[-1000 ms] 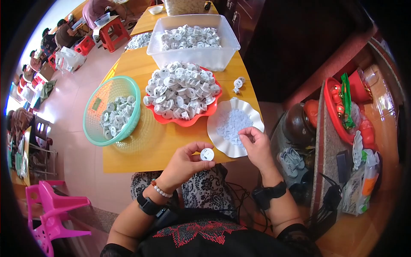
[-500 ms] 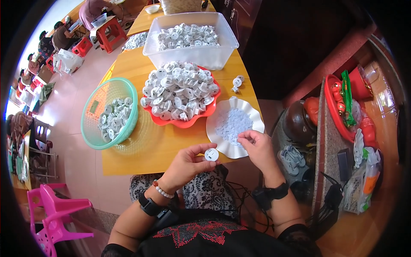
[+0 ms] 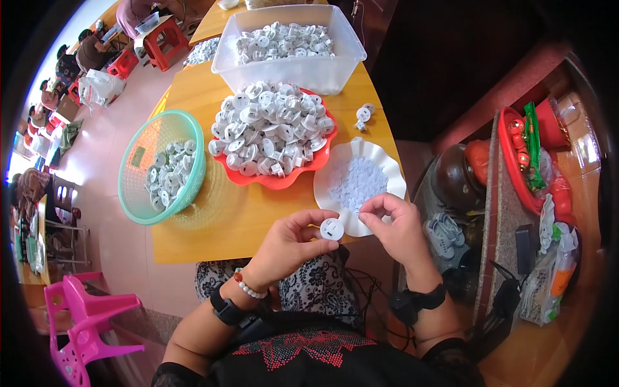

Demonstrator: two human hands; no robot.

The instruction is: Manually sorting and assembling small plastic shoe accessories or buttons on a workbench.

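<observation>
My left hand (image 3: 291, 244) holds a small round white plastic part (image 3: 332, 229) between thumb and fingers, just over the near edge of the wooden table (image 3: 219, 226). My right hand (image 3: 394, 222) is right beside it, fingertips pinched together on something tiny that I cannot make out, over the rim of a white scalloped dish (image 3: 335, 177) holding several small pale round pieces. Beyond sits a red scalloped plate (image 3: 284, 182) heaped with several white parts like the one I hold.
A green mesh basket (image 3: 132, 174) with several white parts stands at the left. A clear plastic tub (image 3: 293, 68) of parts is at the far end. A few loose parts (image 3: 363, 115) lie by the tub. A pink plastic chair (image 3: 87, 316) stands at lower left; a cluttered shelf (image 3: 535, 168) runs along the right.
Both hands stayed close together at the table's near edge; the right hand's fingertips have come nearer to the white part in the left hand. The view shifted slightly.
</observation>
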